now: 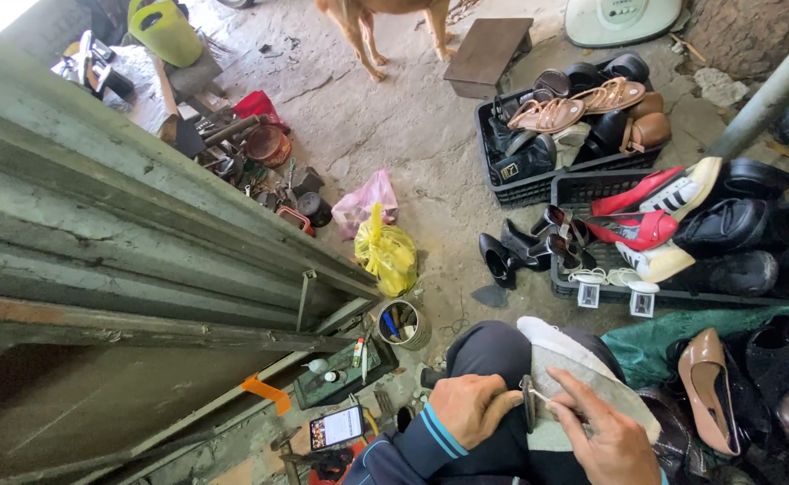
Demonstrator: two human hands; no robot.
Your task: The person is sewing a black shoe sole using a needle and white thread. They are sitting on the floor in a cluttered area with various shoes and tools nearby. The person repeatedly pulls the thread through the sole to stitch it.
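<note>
The left hand (468, 409) has its grip clamped on a small dark shoe part (528, 404); the right hand (603, 429) pinches a thin tool (545, 396) beside it, whose tip is hard to make out, over a pale cloth (567, 373).

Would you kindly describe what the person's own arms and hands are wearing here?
Both hands are bare, with no gloves. The left hand comes out of a dark navy sleeve with a light blue stripe at the cuff. The right hand shows no sleeve in view.

Cracked concrete floor (412, 126); on it two black crates (538, 184), yellow bag (387, 256), tin can (403, 325).
</note>
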